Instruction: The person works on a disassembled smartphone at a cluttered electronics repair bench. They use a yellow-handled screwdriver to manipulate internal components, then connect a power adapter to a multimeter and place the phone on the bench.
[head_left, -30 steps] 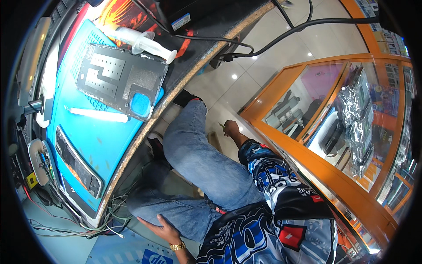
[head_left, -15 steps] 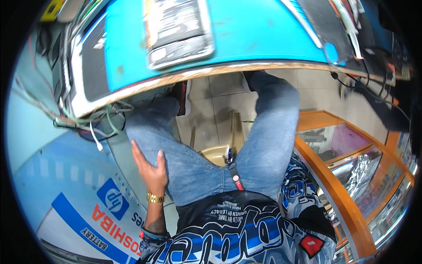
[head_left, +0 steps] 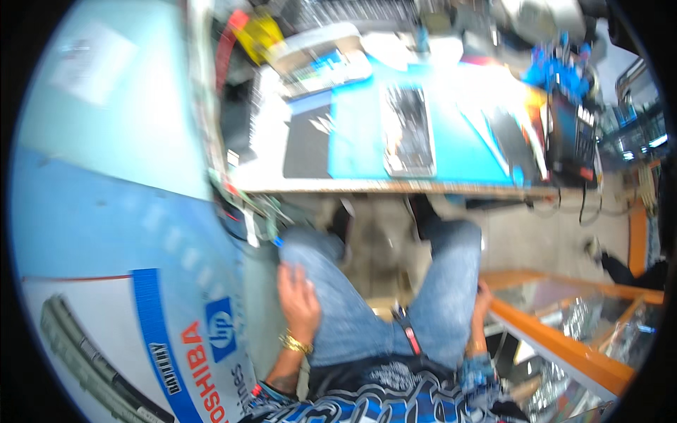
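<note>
My left hand [head_left: 300, 302], with a gold-coloured watch or bracelet [head_left: 295, 342] at the wrist, lies against the outer side of my left thigh [head_left: 337, 303]. Its fingers are stretched out and nothing is in them. Beside my right thigh [head_left: 443, 303] is my right hand [head_left: 481, 303], partly hidden, its fingers too blurred to make out. Beyond both hands, a phone [head_left: 409, 134], seemingly with its inside exposed, lies on a blue mat [head_left: 356, 151] on the workbench. Neither hand touches it.
A dark flat panel [head_left: 307, 144] lies left of the mat, and a black boxy device [head_left: 572, 137] stands at the right. Cables [head_left: 264, 218] hang off the bench's left end. An orange-framed glass case [head_left: 564, 338] stands to my right. A person's leg [head_left: 631, 271] shows farther right.
The view has swung up and left, so more of the bench shows. My right hand has come into view. My left hand stays at my thigh, fingers closer together.
</note>
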Demonstrator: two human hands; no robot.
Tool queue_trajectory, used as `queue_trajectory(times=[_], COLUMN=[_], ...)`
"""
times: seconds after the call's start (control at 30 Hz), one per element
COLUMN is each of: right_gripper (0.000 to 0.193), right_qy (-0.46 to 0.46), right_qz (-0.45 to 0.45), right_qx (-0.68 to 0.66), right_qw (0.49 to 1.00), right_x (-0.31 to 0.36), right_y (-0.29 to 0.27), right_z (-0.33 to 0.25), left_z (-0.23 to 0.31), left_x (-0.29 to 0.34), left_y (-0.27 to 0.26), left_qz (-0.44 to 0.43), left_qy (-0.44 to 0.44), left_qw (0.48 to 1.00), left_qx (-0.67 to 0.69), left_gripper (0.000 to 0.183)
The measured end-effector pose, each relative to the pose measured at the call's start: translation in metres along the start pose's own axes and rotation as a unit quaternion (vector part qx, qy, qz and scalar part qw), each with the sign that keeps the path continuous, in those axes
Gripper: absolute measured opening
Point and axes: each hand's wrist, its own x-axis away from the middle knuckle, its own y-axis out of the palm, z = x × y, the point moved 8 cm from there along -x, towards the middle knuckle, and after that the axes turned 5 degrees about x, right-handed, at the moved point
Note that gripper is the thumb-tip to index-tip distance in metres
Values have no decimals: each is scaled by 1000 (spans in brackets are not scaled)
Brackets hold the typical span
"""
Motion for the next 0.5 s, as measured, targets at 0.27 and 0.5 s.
queue_trajectory(times=[0.27, 0.5], right_gripper=[13, 14], right_qy=[-196, -131], right_qz=[132, -109], right_qx=[-138, -359], right_qw=[962, 918], right_x=[44, 63], right_y=[-64, 42], right_z=[-266, -285], left_z=[149, 196], left_x=[-140, -322], left_y=[-138, -170], left_qz=[219, 226], left_qy=[180, 198], left_qw=[937, 926], left_qx=[203, 228], left_gripper=[16, 20])
